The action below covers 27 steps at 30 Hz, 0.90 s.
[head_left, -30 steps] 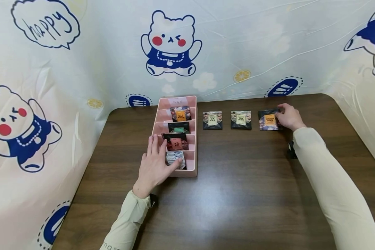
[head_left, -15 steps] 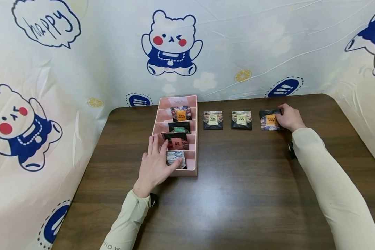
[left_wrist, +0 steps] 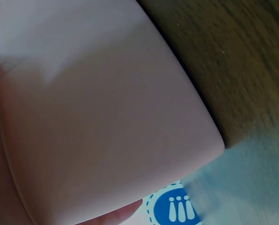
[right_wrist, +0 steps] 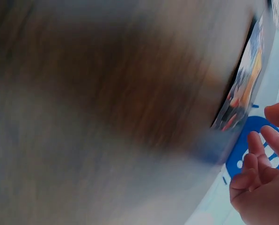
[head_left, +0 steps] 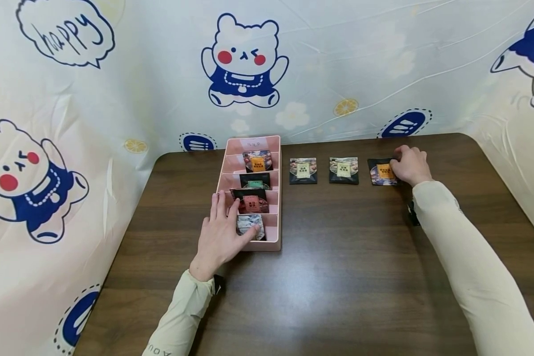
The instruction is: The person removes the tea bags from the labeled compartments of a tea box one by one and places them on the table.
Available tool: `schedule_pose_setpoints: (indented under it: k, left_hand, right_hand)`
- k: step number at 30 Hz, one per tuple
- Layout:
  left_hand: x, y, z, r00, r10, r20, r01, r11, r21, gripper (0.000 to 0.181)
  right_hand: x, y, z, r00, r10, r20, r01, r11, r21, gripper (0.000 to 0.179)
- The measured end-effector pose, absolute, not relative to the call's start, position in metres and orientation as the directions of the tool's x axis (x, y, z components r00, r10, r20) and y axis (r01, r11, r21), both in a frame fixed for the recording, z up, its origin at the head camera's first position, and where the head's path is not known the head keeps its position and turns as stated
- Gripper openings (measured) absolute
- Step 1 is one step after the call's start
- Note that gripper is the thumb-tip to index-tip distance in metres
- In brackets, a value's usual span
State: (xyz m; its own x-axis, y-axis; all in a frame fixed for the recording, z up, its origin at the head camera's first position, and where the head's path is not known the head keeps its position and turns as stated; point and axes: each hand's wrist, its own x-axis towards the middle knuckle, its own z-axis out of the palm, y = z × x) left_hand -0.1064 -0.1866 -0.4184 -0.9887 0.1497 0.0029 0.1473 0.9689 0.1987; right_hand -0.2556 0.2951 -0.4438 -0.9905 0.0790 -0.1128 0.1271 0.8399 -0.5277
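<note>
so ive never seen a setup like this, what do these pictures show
There's no robot: a person works bare-handed. The widest view is from a head camera; the others are from wrist cameras. On the wooden table stands a pink compartment box containing sachets; to its right, two pale-labelled sachets and an orange-labelled sachet lie in a row. The left hand rests over the box's left side. The right hand is at that last sachet's right edge, thumb and fingers apart in its wrist view, so nothing looks held.
</note>
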Motion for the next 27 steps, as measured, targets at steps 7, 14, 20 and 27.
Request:
schedule_pose_setpoints:
  k: [7,14,20,27]
  left_hand:
    - [-0.107,-0.187,-0.419,-0.988,0.153,0.003,0.15,0.967,0.205,0.092]
    - [-0.107,-0.188,-0.419,-0.988,0.152,0.003,0.149,0.967,0.208,0.092]
    - [-0.107,-0.189,-0.419,-0.989,0.151,0.0,0.148,0.968,0.204,0.092]
    - [-0.107,-0.188,-0.419,-0.988,0.155,0.002,0.152,0.967,0.203,0.092]
  right_hand:
    - [-0.259,0.273,-0.439,-0.999,0.048,-0.007,0.043,0.809,-0.587,0.038]
    - [-0.264,0.233,-0.427,-0.997,-0.005,0.079,-0.058,0.724,-0.687,0.031]
    - [-0.27,0.19,-0.421,-0.996,-0.026,0.085,-0.082,0.639,-0.765,0.029]
    - [-0.271,0.139,-0.415,-0.995,-0.088,0.046,-0.085,0.521,-0.849,0.03]
